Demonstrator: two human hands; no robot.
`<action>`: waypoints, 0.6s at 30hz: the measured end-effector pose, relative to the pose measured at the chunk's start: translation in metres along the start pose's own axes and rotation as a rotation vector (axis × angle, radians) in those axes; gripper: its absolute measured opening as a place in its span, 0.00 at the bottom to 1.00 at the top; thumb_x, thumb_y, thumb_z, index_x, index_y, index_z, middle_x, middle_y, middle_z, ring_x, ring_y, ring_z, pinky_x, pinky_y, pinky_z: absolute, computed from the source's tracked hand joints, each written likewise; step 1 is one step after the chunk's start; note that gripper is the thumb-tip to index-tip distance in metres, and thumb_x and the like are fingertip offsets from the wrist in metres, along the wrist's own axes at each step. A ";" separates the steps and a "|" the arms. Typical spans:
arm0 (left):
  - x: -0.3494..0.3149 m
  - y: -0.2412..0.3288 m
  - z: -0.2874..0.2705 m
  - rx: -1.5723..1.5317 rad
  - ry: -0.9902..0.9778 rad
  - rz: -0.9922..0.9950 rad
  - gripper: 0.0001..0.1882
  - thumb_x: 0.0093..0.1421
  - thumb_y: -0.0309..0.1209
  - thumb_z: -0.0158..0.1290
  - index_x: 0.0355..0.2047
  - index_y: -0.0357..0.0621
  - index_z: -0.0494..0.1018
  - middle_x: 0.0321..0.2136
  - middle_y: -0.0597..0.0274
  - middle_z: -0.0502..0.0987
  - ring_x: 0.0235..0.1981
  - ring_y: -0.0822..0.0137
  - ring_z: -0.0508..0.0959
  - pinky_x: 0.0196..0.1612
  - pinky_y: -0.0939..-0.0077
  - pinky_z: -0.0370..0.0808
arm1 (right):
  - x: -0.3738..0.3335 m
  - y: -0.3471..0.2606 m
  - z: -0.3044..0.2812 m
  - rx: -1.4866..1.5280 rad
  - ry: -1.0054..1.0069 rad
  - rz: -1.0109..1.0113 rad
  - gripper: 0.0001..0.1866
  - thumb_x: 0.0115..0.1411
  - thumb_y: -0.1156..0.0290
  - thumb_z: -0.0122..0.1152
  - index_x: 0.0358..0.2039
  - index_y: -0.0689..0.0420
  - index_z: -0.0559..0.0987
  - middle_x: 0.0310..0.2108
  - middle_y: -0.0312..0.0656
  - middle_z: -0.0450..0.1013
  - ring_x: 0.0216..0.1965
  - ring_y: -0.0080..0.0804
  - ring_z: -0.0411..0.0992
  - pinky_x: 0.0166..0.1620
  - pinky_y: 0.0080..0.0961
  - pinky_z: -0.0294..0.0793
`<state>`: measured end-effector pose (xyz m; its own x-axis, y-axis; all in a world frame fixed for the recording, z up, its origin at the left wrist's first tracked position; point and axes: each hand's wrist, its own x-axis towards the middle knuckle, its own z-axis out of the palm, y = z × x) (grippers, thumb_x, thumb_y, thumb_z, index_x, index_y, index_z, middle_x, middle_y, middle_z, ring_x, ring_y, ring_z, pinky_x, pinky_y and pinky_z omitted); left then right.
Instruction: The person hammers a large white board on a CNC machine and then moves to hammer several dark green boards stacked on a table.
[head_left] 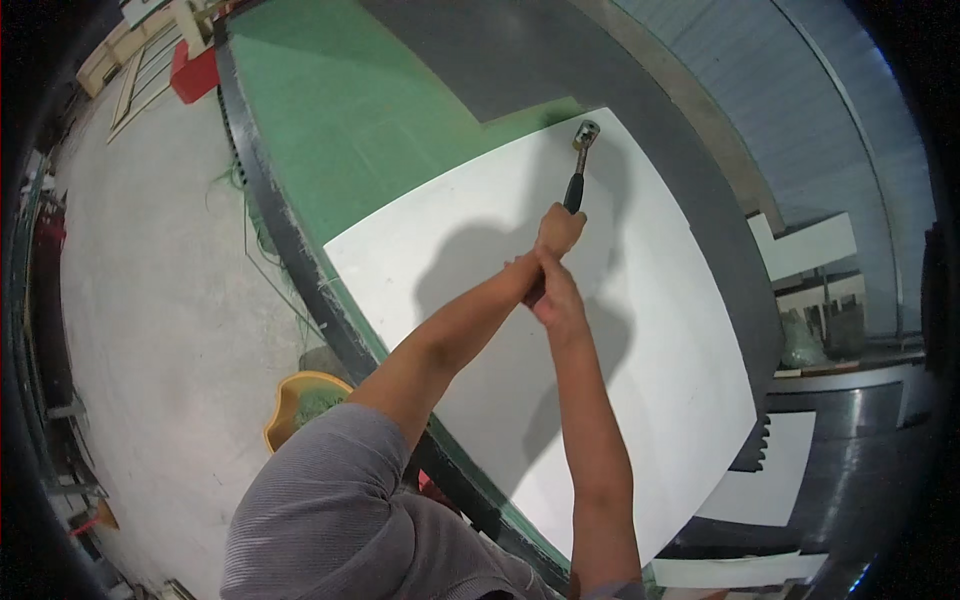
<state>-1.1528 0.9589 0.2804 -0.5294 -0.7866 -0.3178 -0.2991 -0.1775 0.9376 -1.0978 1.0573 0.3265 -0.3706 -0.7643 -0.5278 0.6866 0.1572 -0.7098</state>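
A large white sheet [660,400] lies tilted across a green-topped table in front of me. Over its far part, my left hand [561,229] is closed round the black handle of a tool [575,192] with a metal shaft and a round, shiny head. That head is near the sheet's far corner; I cannot tell whether it touches the surface. My right hand [556,292] is wrapped round my left wrist, some of its fingers hidden beneath. Both forearms cross above the sheet and cast shadows on it.
The green tabletop [330,110] has a dark edge along its left side, with a dark grey area [500,50] beyond. A yellow basket [285,400] with green stuff inside is on the floor at left. White pieces [765,480] lie at right, and a red box [192,72] is far left.
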 end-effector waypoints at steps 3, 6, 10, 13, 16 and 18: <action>-0.055 -0.015 -0.036 -0.053 0.079 -0.008 0.24 0.47 0.38 0.48 0.35 0.24 0.64 0.27 0.34 0.73 0.33 0.43 0.75 0.38 0.60 0.71 | -0.043 0.037 0.019 -0.095 0.015 0.023 0.31 0.52 0.53 0.58 0.46 0.62 0.60 0.38 0.45 0.65 0.42 0.39 0.68 0.43 0.36 0.72; -0.103 -0.034 -0.081 -0.025 0.138 0.032 0.23 0.47 0.39 0.48 0.34 0.26 0.64 0.26 0.34 0.72 0.31 0.42 0.75 0.35 0.60 0.71 | -0.077 0.075 0.045 -0.145 -0.019 0.068 0.31 0.52 0.54 0.58 0.46 0.61 0.59 0.38 0.45 0.66 0.42 0.39 0.68 0.42 0.36 0.72; -0.118 -0.080 -0.115 -0.072 0.172 -0.042 0.24 0.49 0.41 0.49 0.33 0.26 0.65 0.24 0.38 0.72 0.29 0.46 0.75 0.34 0.60 0.70 | -0.084 0.120 0.058 -0.127 -0.094 0.131 0.27 0.52 0.57 0.59 0.45 0.57 0.60 0.37 0.44 0.66 0.40 0.38 0.69 0.41 0.35 0.72; -0.128 -0.076 -0.134 -0.072 0.166 -0.052 0.24 0.49 0.41 0.49 0.33 0.27 0.65 0.23 0.40 0.73 0.29 0.47 0.75 0.35 0.60 0.70 | -0.082 0.127 0.067 -0.105 -0.129 0.155 0.26 0.53 0.56 0.58 0.45 0.57 0.61 0.37 0.44 0.67 0.39 0.35 0.69 0.41 0.35 0.72; -0.167 -0.078 -0.162 0.029 0.197 -0.019 0.22 0.49 0.41 0.48 0.33 0.29 0.66 0.25 0.38 0.73 0.32 0.43 0.74 0.37 0.59 0.69 | -0.104 0.145 0.081 -0.187 -0.159 0.175 0.26 0.52 0.55 0.58 0.44 0.58 0.63 0.36 0.42 0.67 0.37 0.32 0.69 0.39 0.32 0.73; -0.201 -0.086 -0.183 0.107 0.214 0.014 0.23 0.50 0.41 0.49 0.35 0.29 0.66 0.27 0.37 0.73 0.34 0.43 0.74 0.38 0.59 0.69 | -0.130 0.169 0.087 -0.157 -0.304 0.224 0.27 0.52 0.53 0.57 0.44 0.59 0.63 0.35 0.41 0.68 0.38 0.30 0.70 0.38 0.31 0.74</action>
<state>-0.8752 1.0245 0.2895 -0.3570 -0.8980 -0.2571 -0.3816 -0.1110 0.9176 -0.8788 1.1286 0.3156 -0.0047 -0.8466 -0.5321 0.6171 0.4163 -0.6678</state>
